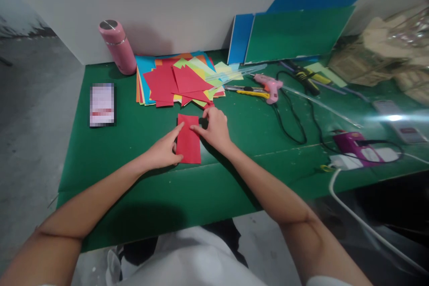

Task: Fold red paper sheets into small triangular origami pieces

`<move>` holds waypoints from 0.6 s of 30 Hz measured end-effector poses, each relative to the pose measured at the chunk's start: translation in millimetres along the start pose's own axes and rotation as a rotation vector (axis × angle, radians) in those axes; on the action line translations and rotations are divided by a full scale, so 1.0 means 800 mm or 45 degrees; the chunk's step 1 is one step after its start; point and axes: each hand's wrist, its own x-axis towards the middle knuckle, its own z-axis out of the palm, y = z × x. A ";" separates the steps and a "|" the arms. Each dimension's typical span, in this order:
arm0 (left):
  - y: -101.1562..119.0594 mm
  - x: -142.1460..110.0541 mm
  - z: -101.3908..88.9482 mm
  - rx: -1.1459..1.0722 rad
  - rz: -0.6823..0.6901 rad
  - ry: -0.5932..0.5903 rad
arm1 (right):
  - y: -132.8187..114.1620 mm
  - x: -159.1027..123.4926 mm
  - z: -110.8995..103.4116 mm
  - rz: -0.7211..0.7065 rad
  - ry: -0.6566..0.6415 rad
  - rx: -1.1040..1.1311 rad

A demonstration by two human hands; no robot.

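Observation:
A small upright rectangle of red paper [188,143] lies on the green tabletop in front of me. My left hand [164,148] holds its left side, forefinger near the top and thumb near the lower edge. From the other side, my right hand [214,130] has its thumb on the paper's upper right part, with the other fingers bent beside the edge. A small dark patch shows under that hand; I cannot tell whether it is shadow or an object. Just beyond lies a pile of coloured paper with red pieces [191,81] on top.
A pink flask [119,49] stands back left, above a blurred flat item [102,104]. Right of the pile lie a yellow cutter knife [251,92] and a pink glue gun [271,87] with a black cord. Boards [298,33] lean behind; a purple box [357,146] and cables lie right.

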 end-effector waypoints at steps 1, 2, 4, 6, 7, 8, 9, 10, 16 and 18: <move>0.000 0.000 0.000 0.002 0.001 -0.004 | 0.000 0.001 0.000 -0.003 -0.003 -0.005; 0.000 0.000 0.000 0.011 0.001 -0.005 | 0.001 0.002 0.000 0.002 0.006 -0.018; -0.001 0.001 -0.001 0.045 0.008 -0.002 | 0.006 0.006 -0.001 0.027 0.065 -0.059; -0.003 0.001 -0.001 0.073 0.022 -0.001 | 0.012 0.009 -0.003 0.043 0.127 -0.094; -0.004 0.002 -0.001 0.080 0.026 -0.001 | 0.014 0.009 -0.003 0.042 0.149 -0.103; -0.006 0.002 -0.001 0.082 0.029 0.000 | 0.014 0.009 -0.004 0.036 0.160 -0.103; -0.007 0.002 -0.001 0.080 0.033 0.006 | 0.014 0.008 -0.003 0.028 0.164 -0.096; -0.007 0.002 -0.001 0.073 0.041 0.011 | 0.012 0.007 -0.003 0.015 0.157 -0.088; -0.004 0.002 -0.002 0.073 0.077 -0.018 | 0.008 0.006 -0.003 0.002 0.092 -0.135; -0.003 0.002 -0.002 0.106 0.044 -0.013 | 0.013 0.009 -0.006 0.037 0.147 -0.141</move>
